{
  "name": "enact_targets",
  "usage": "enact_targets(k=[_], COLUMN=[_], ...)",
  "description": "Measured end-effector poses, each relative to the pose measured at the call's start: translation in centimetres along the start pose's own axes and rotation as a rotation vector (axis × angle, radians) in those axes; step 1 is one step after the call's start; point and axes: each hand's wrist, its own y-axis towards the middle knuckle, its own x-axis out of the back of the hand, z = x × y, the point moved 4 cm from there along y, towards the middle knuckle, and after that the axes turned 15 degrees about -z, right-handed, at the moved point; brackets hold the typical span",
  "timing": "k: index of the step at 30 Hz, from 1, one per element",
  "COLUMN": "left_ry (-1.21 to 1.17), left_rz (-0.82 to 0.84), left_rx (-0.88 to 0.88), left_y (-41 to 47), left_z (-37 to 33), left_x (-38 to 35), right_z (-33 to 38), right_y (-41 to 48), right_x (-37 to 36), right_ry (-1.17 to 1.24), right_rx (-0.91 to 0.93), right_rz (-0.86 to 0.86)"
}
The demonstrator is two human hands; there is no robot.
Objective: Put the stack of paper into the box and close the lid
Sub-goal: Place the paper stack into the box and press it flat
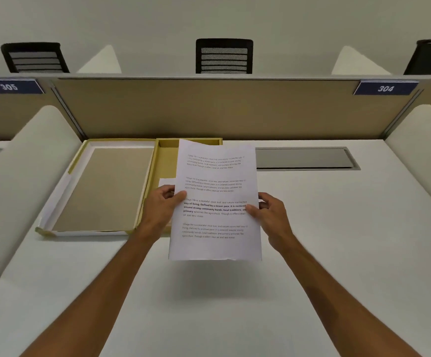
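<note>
A stack of white printed paper (215,181) is held up above the desk, tilted toward me, with several text paragraphs on its top sheet. My left hand (161,210) grips its left edge and my right hand (273,217) grips its right edge. Behind the paper lies a flat yellow box (164,161), open, its right part hidden by the sheets. A bit of white paper shows inside it near my left thumb. The box's lid (103,186) lies flipped open to the left, its brown inner face up with a white border.
The white desk (338,228) is bounded by a tan partition (209,109) at the back and white curved dividers (24,176) on both sides. A grey cable hatch (304,158) sits at the back right. Black chairs stand beyond the partition.
</note>
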Motion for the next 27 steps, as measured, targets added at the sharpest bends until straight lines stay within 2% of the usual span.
enact_targets(k=[10,20,27], left_ry=[0.111,0.346,0.463], left_rz=[0.057,0.051,0.036], left_rx=[0.064,0.179,0.182], left_y=[12.1,19.7,22.1], left_z=[-1.1,3.9,6.0], left_x=[2.0,-0.2,-1.9], right_z=[4.1,1.4,-0.9], right_y=[5.6,12.3,14.1], right_x=[-9.9,-16.6,-18.3], right_ry=[-0.128,-0.4,-0.605], right_rx=[-0.049,-0.081,-0.086], right_rz=[-0.069,-0.069,-0.078])
